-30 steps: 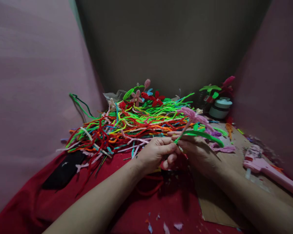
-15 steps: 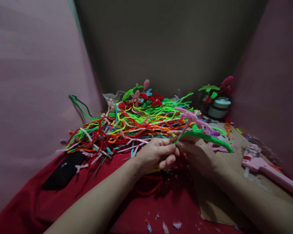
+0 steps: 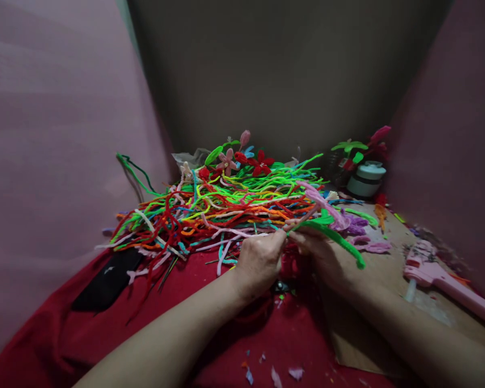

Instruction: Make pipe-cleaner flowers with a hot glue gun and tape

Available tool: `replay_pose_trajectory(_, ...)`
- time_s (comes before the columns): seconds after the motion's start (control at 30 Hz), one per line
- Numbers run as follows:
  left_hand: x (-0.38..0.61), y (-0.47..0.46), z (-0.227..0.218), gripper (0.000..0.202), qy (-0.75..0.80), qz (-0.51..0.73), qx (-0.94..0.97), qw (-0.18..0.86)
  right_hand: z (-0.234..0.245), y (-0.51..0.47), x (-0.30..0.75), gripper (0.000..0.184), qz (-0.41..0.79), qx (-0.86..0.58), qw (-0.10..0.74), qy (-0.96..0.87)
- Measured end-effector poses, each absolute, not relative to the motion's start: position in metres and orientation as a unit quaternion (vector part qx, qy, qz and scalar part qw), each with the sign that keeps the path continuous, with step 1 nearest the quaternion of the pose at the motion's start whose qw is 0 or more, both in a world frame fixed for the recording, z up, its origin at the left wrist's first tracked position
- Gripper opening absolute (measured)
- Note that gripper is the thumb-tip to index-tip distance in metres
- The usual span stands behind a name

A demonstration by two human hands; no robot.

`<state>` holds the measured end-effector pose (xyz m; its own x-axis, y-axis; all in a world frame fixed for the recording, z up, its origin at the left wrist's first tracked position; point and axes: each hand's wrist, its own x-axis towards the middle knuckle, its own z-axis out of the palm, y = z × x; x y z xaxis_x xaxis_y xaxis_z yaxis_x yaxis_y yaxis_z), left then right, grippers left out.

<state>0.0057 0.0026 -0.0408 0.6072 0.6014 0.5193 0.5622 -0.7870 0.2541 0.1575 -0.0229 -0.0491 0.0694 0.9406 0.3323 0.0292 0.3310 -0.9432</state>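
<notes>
My left hand [image 3: 261, 261] and my right hand [image 3: 321, 253] meet in front of me, both closed on the stem of a pipe-cleaner flower. The flower has a pink head [image 3: 319, 198] pointing up and to the right. A green pipe cleaner [image 3: 339, 242] runs from my fingers down to the right, past my right hand. My left fingers pinch the stem's lower end; my right fingers grip it just beside them. Behind the hands lies a big heap of coloured pipe cleaners [image 3: 218, 207] on a red cloth [image 3: 210, 323].
Finished red and pink flowers [image 3: 250, 159] lie at the heap's back. A white jar [image 3: 366, 178] and green-leaved flowers stand at the back right. A pink glue gun [image 3: 440, 277] rests on brown cardboard [image 3: 367, 334] to the right. A black object [image 3: 107, 280] lies left.
Both hands have dropped a little and turned; the flower head now tilts lower and the green pipe cleaner's free end has swung down toward the cardboard.
</notes>
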Motion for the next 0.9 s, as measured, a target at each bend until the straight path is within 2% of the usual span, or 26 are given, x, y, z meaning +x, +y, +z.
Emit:
replay_pose_trajectory(0.1,0.008,0.002,-0.031,0.02,0.351,0.337,0.843,0.231,-0.043,-0.026,0.158,0.02,0.432,-0.43,0.585,-0.534)
replay_pose_trajectory(0.2,0.009,0.001,-0.02,0.021,0.34,0.313,0.751,0.472,-0.04,-0.029,0.16,0.023,0.463,-0.42,0.601,-0.498)
replay_pose_trajectory(0.3,0.007,0.003,-0.013,0.021,0.303,0.274,0.664,0.627,-0.039,-0.029,0.164,0.027,0.494,-0.402,0.586,-0.501)
replay_pose_trajectory(0.53,-0.001,0.01,-0.018,0.022,0.219,0.23,0.575,0.754,-0.04,-0.025,0.165,0.02,0.506,-0.357,0.582,-0.527)
replay_pose_trajectory(0.67,-0.002,0.011,-0.02,0.021,0.164,0.193,0.527,0.811,-0.038,-0.026,0.165,0.022,0.534,-0.342,0.571,-0.521)
replay_pose_trajectory(0.9,-0.001,0.01,-0.026,0.025,0.091,0.155,0.504,0.845,-0.041,-0.026,0.168,0.025,0.616,-0.295,0.547,-0.485)
